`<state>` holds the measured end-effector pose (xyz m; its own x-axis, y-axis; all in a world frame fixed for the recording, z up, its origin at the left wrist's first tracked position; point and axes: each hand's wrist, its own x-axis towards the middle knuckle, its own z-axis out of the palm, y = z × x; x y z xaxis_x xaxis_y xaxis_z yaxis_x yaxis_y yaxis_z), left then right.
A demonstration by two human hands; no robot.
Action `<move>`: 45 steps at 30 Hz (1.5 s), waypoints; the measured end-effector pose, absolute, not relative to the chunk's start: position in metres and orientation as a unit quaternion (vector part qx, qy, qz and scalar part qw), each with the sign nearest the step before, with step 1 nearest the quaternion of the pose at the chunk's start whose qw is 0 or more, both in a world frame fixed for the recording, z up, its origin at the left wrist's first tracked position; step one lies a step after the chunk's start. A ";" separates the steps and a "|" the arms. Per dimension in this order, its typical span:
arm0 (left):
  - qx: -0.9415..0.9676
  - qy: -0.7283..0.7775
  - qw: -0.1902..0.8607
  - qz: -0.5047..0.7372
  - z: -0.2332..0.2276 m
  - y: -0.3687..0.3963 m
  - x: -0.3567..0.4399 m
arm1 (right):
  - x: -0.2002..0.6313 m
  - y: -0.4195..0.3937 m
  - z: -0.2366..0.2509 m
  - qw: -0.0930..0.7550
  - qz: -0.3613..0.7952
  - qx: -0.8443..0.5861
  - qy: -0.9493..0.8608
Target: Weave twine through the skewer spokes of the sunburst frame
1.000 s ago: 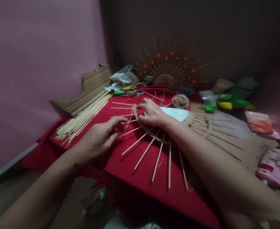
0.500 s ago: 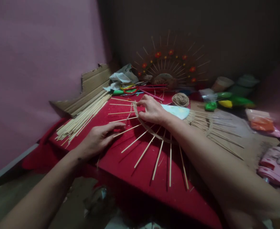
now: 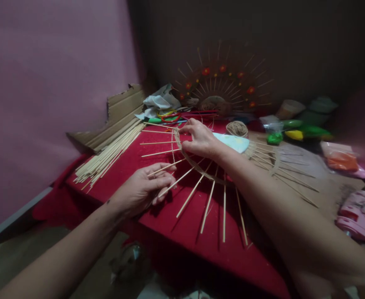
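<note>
A fan of thin wooden sticks (image 3: 210, 195) joined by a band of woven twine (image 3: 191, 160) lies on a red cloth (image 3: 170, 226). My left hand (image 3: 145, 189) pinches the outer ends of two sticks at the fan's left side. My right hand (image 3: 201, 139) presses on the fan's hub and holds the twine band near its upper end. A pale blue half-round card (image 3: 235, 142) shows beyond my right wrist.
A bundle of loose sticks (image 3: 107, 155) lies left beside torn cardboard (image 3: 123, 110). A twine ball (image 3: 236, 128), coloured tools, a finished flowered fan (image 3: 222, 89), bags of coloured material (image 3: 294, 133) and a pink glue gun (image 3: 359, 216) surround the work.
My left hand slid right from the cloth and closed on two sticks. My right hand shifted slightly up along the twine band.
</note>
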<state>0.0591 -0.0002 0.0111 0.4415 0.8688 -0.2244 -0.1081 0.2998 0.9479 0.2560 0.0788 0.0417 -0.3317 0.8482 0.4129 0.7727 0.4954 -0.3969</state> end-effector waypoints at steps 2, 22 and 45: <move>0.460 0.408 0.703 0.359 0.011 -0.004 0.060 | 0.256 0.079 0.041 0.289 0.058 -0.501 -0.814; 0.912 0.368 -0.059 0.169 0.033 -0.037 0.046 | 0.256 0.078 0.037 0.255 0.013 -0.512 -0.820; 0.983 0.182 0.027 0.021 0.056 -0.052 0.113 | 0.257 0.092 0.015 0.198 0.074 -0.534 -0.818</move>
<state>0.1126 -0.0522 0.0555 0.9330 0.3584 0.0317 0.3561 -0.9325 0.0604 0.2574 0.0919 0.0152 -0.3504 0.9038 0.2456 0.8451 0.4181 -0.3331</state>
